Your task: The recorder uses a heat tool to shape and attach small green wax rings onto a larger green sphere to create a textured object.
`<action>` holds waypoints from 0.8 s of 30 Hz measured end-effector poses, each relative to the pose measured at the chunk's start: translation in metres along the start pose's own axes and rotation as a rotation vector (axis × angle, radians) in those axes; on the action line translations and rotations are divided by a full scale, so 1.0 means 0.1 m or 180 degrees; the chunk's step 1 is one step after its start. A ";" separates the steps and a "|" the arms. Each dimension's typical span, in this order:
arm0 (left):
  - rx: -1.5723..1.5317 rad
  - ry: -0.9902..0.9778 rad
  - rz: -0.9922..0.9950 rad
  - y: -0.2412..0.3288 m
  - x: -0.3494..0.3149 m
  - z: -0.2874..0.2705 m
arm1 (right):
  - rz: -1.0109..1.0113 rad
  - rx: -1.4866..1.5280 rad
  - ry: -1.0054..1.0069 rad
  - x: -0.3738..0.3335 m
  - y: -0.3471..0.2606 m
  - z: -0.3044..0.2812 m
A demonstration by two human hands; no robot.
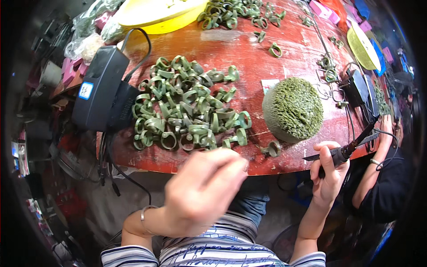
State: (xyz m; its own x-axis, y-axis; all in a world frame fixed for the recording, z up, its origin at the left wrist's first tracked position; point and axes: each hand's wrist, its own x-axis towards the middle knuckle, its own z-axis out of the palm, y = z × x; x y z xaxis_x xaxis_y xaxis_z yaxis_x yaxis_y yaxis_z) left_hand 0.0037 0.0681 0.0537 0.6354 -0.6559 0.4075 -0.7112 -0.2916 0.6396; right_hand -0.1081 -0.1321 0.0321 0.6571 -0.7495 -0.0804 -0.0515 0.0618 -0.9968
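Just off the table's near edge, my left hand [204, 191] is closed, its fingertips pinched together and slightly blurred. Whatever it may hold is hidden. My right hand [329, 171], farther right, grips a black pen-like tool [342, 153] with a flat pointed tip directed left. Beyond my left hand lies a heap of green rings [187, 104], many with a broad flattened top. One loose ring [272, 149] rests near the edge between my hands. A thick round green block [294, 109] with a rough, crumbly-looking top stands beyond it.
A black power adapter [100, 86] with cables stands left of the heap. At the back are a yellow basin [162, 20] and more green rings [231, 15]. Another black device [358, 86] with wires sits on the right, where another person's arm [371, 171] reaches in.
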 end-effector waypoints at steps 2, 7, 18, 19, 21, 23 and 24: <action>-0.0179 -0.0174 0.0123 -0.01 -0.07 0.31 | 0.0023 0.0004 0.0009 -0.02 -0.01 -0.02; -0.0032 -0.0219 -0.0068 0.07 -0.02 0.67 | 0.0149 0.0030 0.0050 -0.08 -0.03 -0.04; -0.0064 0.0340 0.0542 -0.03 0.02 0.85 | 0.0156 0.0013 0.0331 -0.15 0.07 -0.07; -0.0161 0.0405 0.0593 -0.02 0.03 0.85 | 0.0111 -0.0018 0.0295 -0.16 0.09 -0.09; -0.0663 0.0469 0.0474 0.04 0.06 0.82 | 0.0027 -0.0039 0.0362 -0.16 0.10 -0.11; -0.0983 0.0403 0.0342 0.08 0.05 0.77 | -0.0058 -0.0049 0.0376 -0.16 0.12 -0.12; -0.1550 0.0207 -0.0021 0.09 0.03 0.75 | -0.0154 -0.0076 0.0408 -0.16 0.13 -0.12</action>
State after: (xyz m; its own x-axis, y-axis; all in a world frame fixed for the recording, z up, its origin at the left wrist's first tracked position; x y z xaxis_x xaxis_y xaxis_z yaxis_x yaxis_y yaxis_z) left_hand -0.0230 0.0111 0.0119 0.6679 -0.6057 0.4324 -0.4938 0.0739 0.8664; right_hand -0.1285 -0.1274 0.0202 0.5578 -0.8294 -0.0305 -0.0409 0.0092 -0.9991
